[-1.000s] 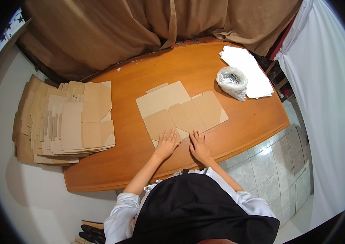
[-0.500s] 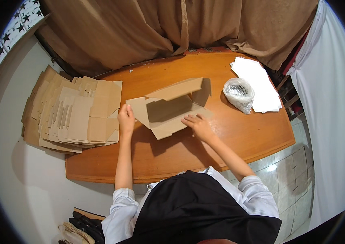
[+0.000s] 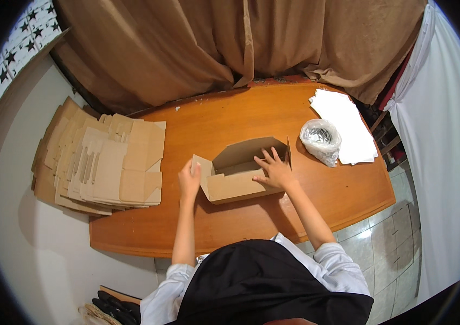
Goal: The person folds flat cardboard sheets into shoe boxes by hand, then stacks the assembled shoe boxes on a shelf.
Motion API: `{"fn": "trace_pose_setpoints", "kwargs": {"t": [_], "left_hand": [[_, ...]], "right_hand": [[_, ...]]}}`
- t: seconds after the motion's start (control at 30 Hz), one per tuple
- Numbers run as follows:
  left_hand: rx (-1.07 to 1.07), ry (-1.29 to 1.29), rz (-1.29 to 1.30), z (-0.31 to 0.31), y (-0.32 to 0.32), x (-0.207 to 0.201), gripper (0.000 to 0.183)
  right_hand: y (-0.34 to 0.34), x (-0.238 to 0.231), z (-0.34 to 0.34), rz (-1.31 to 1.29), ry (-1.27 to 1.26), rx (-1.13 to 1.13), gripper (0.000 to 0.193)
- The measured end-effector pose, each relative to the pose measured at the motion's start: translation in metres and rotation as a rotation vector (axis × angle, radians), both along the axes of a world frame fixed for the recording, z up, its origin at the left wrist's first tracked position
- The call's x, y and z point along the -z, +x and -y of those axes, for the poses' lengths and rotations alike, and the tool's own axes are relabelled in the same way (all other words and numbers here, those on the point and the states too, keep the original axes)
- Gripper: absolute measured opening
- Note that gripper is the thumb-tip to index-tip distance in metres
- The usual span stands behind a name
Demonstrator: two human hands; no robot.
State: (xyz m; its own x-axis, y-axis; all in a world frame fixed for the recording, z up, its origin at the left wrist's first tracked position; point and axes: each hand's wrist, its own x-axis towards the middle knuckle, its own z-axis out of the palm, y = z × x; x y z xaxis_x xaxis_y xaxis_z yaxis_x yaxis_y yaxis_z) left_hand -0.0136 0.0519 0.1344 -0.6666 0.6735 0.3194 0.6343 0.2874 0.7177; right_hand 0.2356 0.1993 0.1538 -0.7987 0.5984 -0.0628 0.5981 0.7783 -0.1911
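An open cardboard box (image 3: 236, 188) stood on the bench (image 3: 137, 233); the left hand (image 3: 189, 182) held its left flap (image 3: 203, 169), the right hand (image 3: 276, 172) spread over its right end.

White sheets (image 3: 353, 130) lie beside a plastic bag (image 3: 327, 155) (translucent, crumpled), with a brown curtain (image 3: 186, 49) hanging beyond.

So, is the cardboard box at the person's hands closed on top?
No, the cardboard box is open on top: its inside shows between the front wall and the back wall.

Wide fisheye view from the head, downward onto the table (image 3: 132, 233)
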Motion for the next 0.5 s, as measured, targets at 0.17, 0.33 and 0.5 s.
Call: {"fn": "trace_pose_setpoints", "kwargs": {"t": [0.17, 0.33, 0.5], "left_hand": [[0.306, 0.256, 0.2, 0.002, 0.05, 0.017, 0.061], [0.266, -0.447, -0.261, -0.003, 0.059, 0.011, 0.053], [0.204, -0.357, -0.16, -0.015, 0.044, 0.019, 0.04]], "right_hand": [[0.005, 0.02, 0.01, -0.199, -0.165, 0.1, 0.074], [0.006, 0.028, 0.011, -0.281, -0.113, 0.118, 0.073], [0.013, 0.018, 0.023, -0.603, 0.106, 0.005, 0.055]]}}
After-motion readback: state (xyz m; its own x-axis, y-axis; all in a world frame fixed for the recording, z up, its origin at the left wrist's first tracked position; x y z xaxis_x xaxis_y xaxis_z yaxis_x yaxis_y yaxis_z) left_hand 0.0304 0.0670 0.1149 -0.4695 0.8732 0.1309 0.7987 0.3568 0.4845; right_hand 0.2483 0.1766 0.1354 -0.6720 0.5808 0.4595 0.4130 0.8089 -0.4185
